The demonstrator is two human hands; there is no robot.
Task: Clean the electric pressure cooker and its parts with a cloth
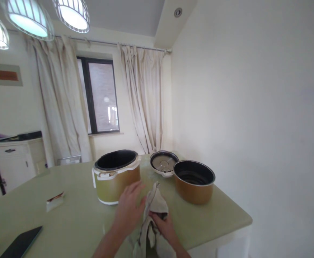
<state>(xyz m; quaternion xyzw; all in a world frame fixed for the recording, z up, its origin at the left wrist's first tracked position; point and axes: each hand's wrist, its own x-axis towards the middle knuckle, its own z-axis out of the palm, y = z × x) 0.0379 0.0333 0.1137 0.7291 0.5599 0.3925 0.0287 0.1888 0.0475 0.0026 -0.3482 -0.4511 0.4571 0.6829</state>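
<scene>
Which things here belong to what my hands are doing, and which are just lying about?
Likely in the job: cloth in right hand; cooker body near left hand; inner pot; lid.
Lying about: dark flat object; small packet.

On the pale green, smooth-topped table [76,190], a round green-and-white cooker body with a black interior [108,188] stands left of centre. Right of it stands a round, brown, black-lined metal pot [194,193]. Between them, on the far side, lies a round dark lid with a pale rim [163,163]. A flat dark rectangular slab [22,243] lies near left, a small clear-and-brown packet [55,202] beyond it.
</scene>
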